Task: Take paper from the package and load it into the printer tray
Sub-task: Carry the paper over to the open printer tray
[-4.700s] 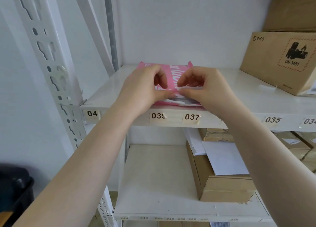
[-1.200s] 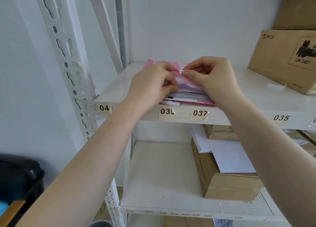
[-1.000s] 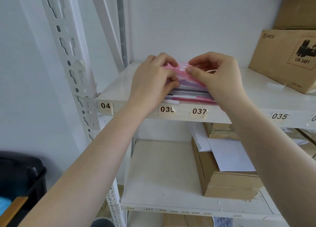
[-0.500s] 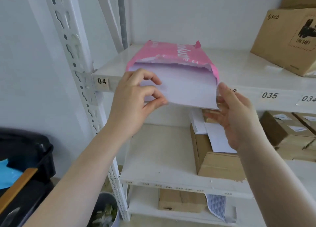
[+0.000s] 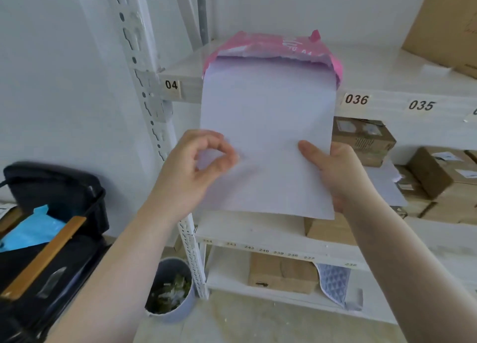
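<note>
A pink paper package (image 5: 278,45) lies on the upper white shelf (image 5: 387,71), its torn front end facing me. White paper (image 5: 265,125) sticks most of the way out of it and hangs down over the shelf edge. My left hand (image 5: 196,167) pinches the paper's lower left edge between thumb and fingers. My right hand (image 5: 333,169) grips the lower right edge, thumb on top and fingers behind. No printer or tray is in view.
Cardboard boxes (image 5: 361,141) fill the middle shelf on the right, and a large one (image 5: 446,25) stands on the upper shelf. A white shelf upright (image 5: 144,84) rises at left. Below are a black case (image 5: 49,229) and a small waste bin (image 5: 170,291).
Both hands had been working at the package's front end on the shelf. They have since drawn the paper out and down towards me, and my view has dropped lower.
</note>
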`<state>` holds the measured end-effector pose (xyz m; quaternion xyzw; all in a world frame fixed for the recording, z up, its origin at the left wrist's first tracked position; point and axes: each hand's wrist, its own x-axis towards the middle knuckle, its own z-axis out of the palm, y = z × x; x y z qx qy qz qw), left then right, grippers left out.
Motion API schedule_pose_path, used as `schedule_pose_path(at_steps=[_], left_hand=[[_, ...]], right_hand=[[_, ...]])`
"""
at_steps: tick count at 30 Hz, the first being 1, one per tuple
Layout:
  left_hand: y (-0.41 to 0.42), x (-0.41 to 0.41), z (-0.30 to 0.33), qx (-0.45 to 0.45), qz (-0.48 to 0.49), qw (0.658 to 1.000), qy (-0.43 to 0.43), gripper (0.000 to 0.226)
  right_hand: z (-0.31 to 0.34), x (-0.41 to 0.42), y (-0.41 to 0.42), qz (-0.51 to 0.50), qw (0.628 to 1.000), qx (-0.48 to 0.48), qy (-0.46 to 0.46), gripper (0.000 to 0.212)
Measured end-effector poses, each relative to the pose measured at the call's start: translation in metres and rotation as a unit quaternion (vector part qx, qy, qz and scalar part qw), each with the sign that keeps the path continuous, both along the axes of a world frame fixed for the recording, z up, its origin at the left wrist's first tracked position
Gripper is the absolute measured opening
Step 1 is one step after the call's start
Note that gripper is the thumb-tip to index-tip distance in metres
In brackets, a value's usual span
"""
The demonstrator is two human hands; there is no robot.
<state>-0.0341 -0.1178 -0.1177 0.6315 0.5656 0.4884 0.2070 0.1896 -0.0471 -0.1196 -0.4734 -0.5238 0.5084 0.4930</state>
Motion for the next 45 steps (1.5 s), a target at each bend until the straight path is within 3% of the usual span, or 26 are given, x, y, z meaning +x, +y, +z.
schedule_pose_path(at_steps=[2, 3, 5, 7, 10, 14, 17, 21, 23, 31, 35, 45], left_hand=[[0.002, -0.01, -0.001, -0.01, 0.101, 0.993, -0.057, 0.044], [0.003, -0.015, -0.002, -0.059, 0.108, 0.989, -0.086, 0.054], [0.006, -0.022, -0.004, -0.181, 0.033, 0.968, -0.173, 0.061], [0.004, -0.03, -0.012, -0.258, -0.046, 0.94, -0.219, 0.052], [-0.01, -0.04, -0.025, -0.277, -0.057, 0.939, -0.195, 0.062], [-0.036, -0.046, -0.047, -0.267, -0.078, 0.943, -0.185, 0.032], [-0.055, -0.042, -0.068, -0.277, -0.102, 0.939, -0.177, 0.039], [-0.074, -0.011, -0.094, -0.303, -0.15, 0.923, -0.183, 0.012], [-0.08, 0.012, -0.104, -0.317, -0.176, 0.915, -0.176, 0.009], [-0.101, 0.141, -0.14, -0.358, -0.296, 0.874, -0.141, 0.019], [-0.129, 0.239, -0.156, -0.392, -0.381, 0.828, -0.126, 0.007], [-0.256, 0.532, -0.189, -0.451, -0.524, 0.721, -0.047, 0.006]], right_hand=[[-0.009, -0.002, -0.014, -0.004, 1.0, -0.008, 0.0, 0.012], [-0.014, -0.003, -0.021, -0.008, 1.0, -0.012, 0.008, 0.012], [-0.022, -0.007, -0.037, -0.015, 0.999, -0.024, 0.028, 0.012], [-0.029, -0.014, -0.055, -0.018, 0.998, -0.038, 0.036, 0.014], [-0.042, -0.026, -0.082, -0.043, 0.997, -0.05, 0.03, 0.016], [-0.066, -0.037, -0.127, -0.081, 0.994, -0.068, 0.038, 0.015], [-0.087, -0.034, -0.161, -0.118, 0.987, -0.096, 0.053, 0.014], [-0.113, -0.012, -0.205, -0.181, 0.973, -0.13, 0.057, 0.016], [-0.124, 0.005, -0.225, -0.214, 0.964, -0.145, 0.059, 0.015], [-0.156, 0.099, -0.307, -0.349, 0.911, -0.193, 0.101, 0.014], [-0.173, 0.17, -0.364, -0.432, 0.868, -0.213, 0.119, 0.014], [-0.205, 0.392, -0.532, -0.593, 0.762, -0.203, 0.162, 0.008]])
